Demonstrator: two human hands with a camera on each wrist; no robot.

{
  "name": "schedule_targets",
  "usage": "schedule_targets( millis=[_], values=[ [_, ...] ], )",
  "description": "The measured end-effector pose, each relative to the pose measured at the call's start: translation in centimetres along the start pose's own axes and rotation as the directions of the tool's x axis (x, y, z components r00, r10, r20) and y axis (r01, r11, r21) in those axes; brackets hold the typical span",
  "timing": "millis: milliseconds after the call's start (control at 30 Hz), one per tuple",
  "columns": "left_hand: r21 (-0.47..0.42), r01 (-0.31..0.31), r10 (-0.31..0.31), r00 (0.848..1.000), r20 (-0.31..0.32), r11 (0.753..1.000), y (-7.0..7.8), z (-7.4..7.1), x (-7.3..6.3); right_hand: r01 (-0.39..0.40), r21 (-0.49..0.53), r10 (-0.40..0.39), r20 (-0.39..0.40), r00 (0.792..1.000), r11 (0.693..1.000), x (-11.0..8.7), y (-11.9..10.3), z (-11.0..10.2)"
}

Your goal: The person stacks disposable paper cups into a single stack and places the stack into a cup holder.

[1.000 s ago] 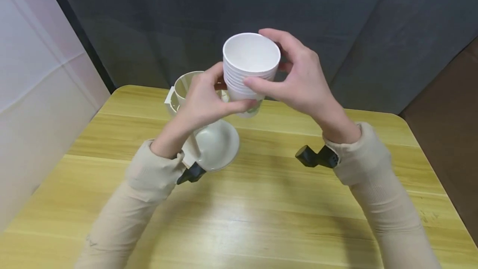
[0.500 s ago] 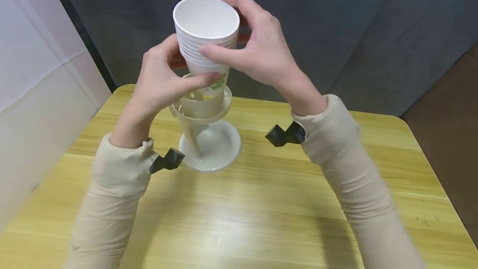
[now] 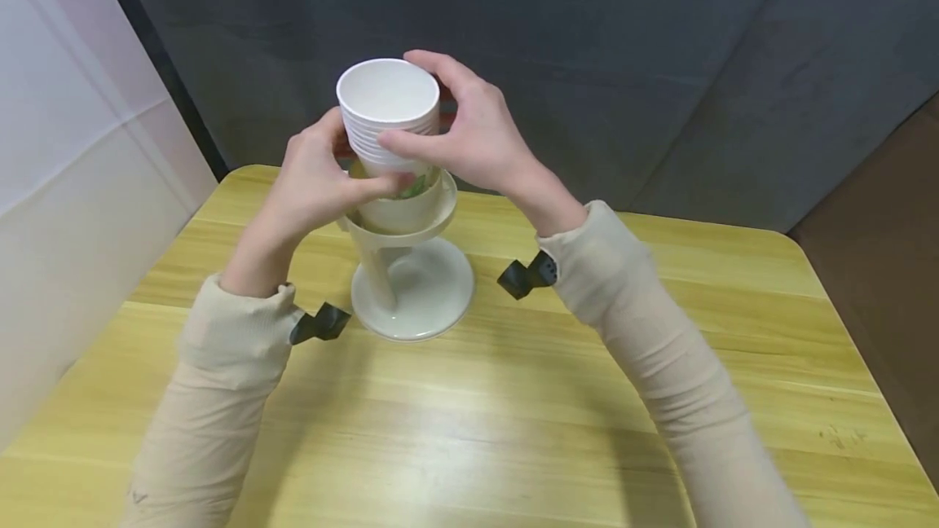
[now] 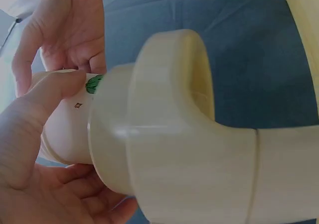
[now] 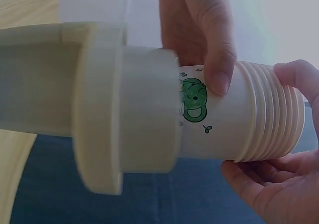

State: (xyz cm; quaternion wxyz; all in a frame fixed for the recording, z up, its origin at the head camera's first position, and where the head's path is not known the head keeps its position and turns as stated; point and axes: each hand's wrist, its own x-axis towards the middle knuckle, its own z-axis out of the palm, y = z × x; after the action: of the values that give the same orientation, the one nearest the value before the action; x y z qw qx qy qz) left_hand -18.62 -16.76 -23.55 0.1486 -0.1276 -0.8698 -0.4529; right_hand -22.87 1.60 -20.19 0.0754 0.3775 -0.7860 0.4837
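A stack of white paper cups (image 3: 389, 96) stands upright with its lower end inside the round collar of a cream cup holder (image 3: 411, 217). In the right wrist view a green cartoon print (image 5: 194, 99) shows on the lowest cup, just above the collar. My left hand (image 3: 315, 173) grips the lower part of the stack, thumb in front and fingers behind. Higher up, my right hand (image 3: 473, 125) holds the stacked rims between thumb and fingers. The bottom of the stack is hidden in the collar.
The holder's round base (image 3: 433, 288) rests on the wooden table (image 3: 513, 414), joined to the collar by a slanted post. A dark curtain (image 3: 587, 63) hangs behind the table, and a white one (image 3: 88, 104) is at the left.
Both hands have carried the cup stack left over the holder, then lowered it. The stack's lower end now sits inside the collar; the holder's base has stayed in place.
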Motion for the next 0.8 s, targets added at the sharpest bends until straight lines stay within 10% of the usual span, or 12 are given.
schedule_targets(
  millis=[267,633,800],
  values=[
    [0.127,-0.004,0.008,1.000,-0.027,0.992,-0.9,0.2,-0.5,-0.048,-0.033,0.049,0.015,0.999,0.998,-0.2,0.9,1.1],
    [0.108,0.060,-0.065,0.997,0.041,0.992,-1.5,0.2,-0.8,-0.122,-0.043,0.122,0.018,0.992,0.992,-0.5,2.3,2.0],
    [0.079,0.027,-0.025,0.999,-0.022,0.996,-1.4,0.2,-1.0,-0.122,-0.061,0.123,0.028,0.992,0.991,-0.9,2.4,1.8]
  ],
)
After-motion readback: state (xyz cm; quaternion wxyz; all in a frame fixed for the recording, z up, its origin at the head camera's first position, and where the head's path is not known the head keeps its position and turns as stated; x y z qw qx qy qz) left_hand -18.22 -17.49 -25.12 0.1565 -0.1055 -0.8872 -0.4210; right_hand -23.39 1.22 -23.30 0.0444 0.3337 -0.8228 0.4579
